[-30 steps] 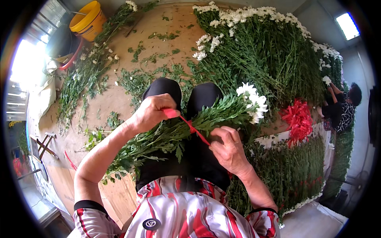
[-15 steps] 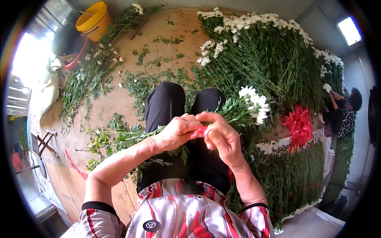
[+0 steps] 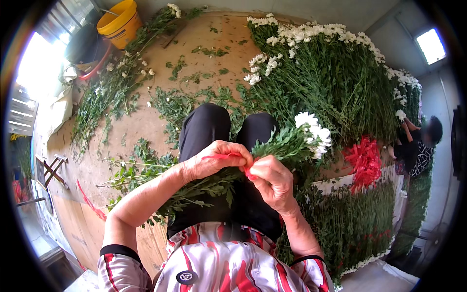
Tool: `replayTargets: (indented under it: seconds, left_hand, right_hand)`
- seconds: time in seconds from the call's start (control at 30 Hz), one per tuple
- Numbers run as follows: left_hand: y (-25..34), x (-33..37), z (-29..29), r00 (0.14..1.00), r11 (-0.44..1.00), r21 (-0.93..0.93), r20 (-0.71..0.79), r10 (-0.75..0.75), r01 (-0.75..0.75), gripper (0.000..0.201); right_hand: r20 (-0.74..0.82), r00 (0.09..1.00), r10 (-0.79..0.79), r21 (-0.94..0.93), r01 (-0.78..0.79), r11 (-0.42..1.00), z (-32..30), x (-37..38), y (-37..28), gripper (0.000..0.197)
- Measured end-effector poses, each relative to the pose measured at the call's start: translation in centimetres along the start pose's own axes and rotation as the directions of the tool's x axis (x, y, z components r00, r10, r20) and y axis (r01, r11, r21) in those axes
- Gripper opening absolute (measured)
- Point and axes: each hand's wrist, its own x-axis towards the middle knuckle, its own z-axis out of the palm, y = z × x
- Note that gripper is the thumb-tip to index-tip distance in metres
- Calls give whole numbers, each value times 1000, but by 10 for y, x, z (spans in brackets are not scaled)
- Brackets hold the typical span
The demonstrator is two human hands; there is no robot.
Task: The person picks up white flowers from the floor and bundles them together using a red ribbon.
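Observation:
A bunch of white chrysanthemums (image 3: 316, 135) lies across my lap, blooms to the right and leafy stems running left beneath my wrists. My left hand (image 3: 214, 160) is closed, pinching a thin red plastic ribbon (image 3: 221, 156) that crosses its fingers. Close against it, my right hand (image 3: 272, 182) is also closed on the ribbon, a bit of red showing at its fingertips. The ribbon sits at the stems just left of the blooms; whether it fully circles them is hidden by my fingers.
Large piles of white chrysanthemums (image 3: 321, 82) fill the right side. Red ribbons (image 3: 365, 163) lie heaped beside bundled stems (image 3: 360, 219). Loose stems (image 3: 109, 97) and a yellow bucket (image 3: 119, 24) are at left, near a folding stool (image 3: 52, 171). Another person (image 3: 421, 151) sits far right.
My hands have drawn slightly apart and turned. A longer stretch of red ribbon now shows across my left fingers. My right hand has moved a little lower.

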Motion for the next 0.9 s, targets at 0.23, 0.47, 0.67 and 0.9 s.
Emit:
replayTargets:
  seconds: [0.23, 0.47, 0.67, 0.9]
  left_hand:
    - [7, -1, -19, 993, 991, 137, 116, -7, -9, 13]
    - [-4, 13, -1, 797, 387, 816, 142, 587, -430, 18]
    - [-6, 21, 9, 688, 68, 950, 169, 706, -304, 27]
    - [0, 11, 3, 755, 13, 943, 257, 603, -331, 17]
  right_hand:
    - [27, 987, 157, -196, -149, 969, 5, 10, 6, 30]
    - [55, 961, 271, -144, -261, 955, -1, 10, 7, 26]
    - [56, 960, 276, -108, -269, 957, -3, 19, 17, 32]
    - [60, 927, 370, 20, -372, 928, -3, 14, 20, 15]
